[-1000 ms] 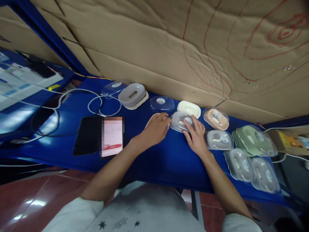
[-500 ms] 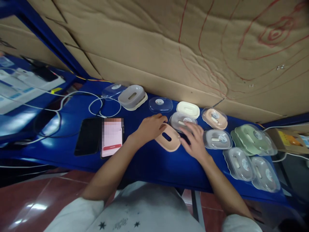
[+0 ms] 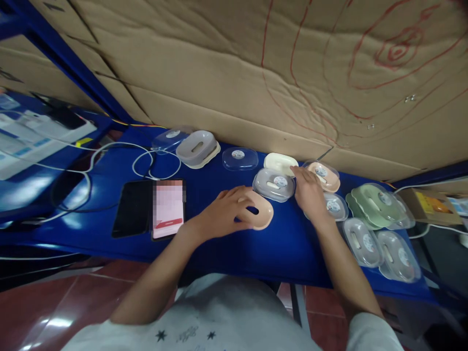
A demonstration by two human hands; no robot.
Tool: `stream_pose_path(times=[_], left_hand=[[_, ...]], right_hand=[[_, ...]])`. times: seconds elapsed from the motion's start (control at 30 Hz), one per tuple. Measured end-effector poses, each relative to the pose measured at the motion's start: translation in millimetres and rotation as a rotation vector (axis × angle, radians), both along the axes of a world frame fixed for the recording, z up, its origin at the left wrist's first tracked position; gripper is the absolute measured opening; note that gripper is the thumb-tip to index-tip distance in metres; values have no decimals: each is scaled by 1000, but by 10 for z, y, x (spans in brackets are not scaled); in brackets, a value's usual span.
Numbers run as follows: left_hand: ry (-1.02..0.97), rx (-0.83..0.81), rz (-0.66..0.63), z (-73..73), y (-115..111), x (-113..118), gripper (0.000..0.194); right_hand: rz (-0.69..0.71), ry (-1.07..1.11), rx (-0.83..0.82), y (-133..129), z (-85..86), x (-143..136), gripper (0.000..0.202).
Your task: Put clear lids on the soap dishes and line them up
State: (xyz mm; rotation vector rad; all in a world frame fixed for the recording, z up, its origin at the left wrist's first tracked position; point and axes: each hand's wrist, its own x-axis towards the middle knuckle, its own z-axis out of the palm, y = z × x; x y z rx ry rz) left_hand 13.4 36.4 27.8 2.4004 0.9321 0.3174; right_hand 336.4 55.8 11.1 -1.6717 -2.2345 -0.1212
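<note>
A peach oval piece with a slot [image 3: 263,213] lies on the blue table, and my left hand [image 3: 228,209] has its fingers spread over its left side. My right hand [image 3: 309,190] reaches to the right end of a cream oval dish [image 3: 278,165], its fingertips close together at the rim; whether they grip it is unclear. Just in front of the cream dish sits a grey dish under a clear lid [image 3: 273,184]. Beyond my right hand is a lidded peach dish [image 3: 327,176], and a lidded grey one [image 3: 337,207] is partly hidden by that hand.
Lidded green [image 3: 375,204] and grey dishes [image 3: 363,243] stand at the right. A loose clear lid [image 3: 240,159] and a grey dish [image 3: 197,147] lie at the back. Left are a phone [image 3: 168,207], a black device [image 3: 132,209] and white cables. Cardboard [image 3: 204,63] walls the back.
My right hand has moved from beside the peach piece, back and right to the cream dish. My left hand has come nearer and lies over the peach piece. The view has shifted slightly.
</note>
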Motion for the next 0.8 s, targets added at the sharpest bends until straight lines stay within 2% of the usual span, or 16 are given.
stream_pose_path(times=[0.07, 0.17, 0.23, 0.3, 0.37, 0.43, 0.5, 0.57, 0.63, 0.73, 0.8], left_hand=[[4, -7, 25, -46, -272, -69, 42], [-10, -35, 96, -129, -629, -159, 50], [-11, -34, 128, -171, -776, -203, 57], [-34, -5, 149, -190, -837, -241, 52], [-116, 52, 185, -175, -834, -290, 34], [-249, 111, 262, -122, -805, -345, 19], [-402, 155, 383, -42, -778, -386, 16], [-551, 195, 516, 38, -759, -389, 16], [-634, 227, 574, 80, -747, -343, 16], [-574, 259, 466, 22, -738, -216, 15], [-497, 292, 358, -89, -749, -137, 15]], right_hand=[[-10, -116, -108, 194, -22, 79, 56], [-21, -129, -139, 383, -50, 60, 37], [-37, -123, -123, 412, -5, 17, 27], [-46, -112, -94, 337, 110, 1, 24], [-40, -56, -23, 141, 263, 13, 25], [-23, 42, 79, -177, 389, 5, 27], [-2, 121, 155, -577, 421, -81, 26], [32, 121, 145, -968, 335, -260, 23], [110, 91, 68, -1259, 170, -480, 20], [197, 112, -13, -1445, -66, -726, 21], [200, 201, 24, -1458, -151, -782, 22]])
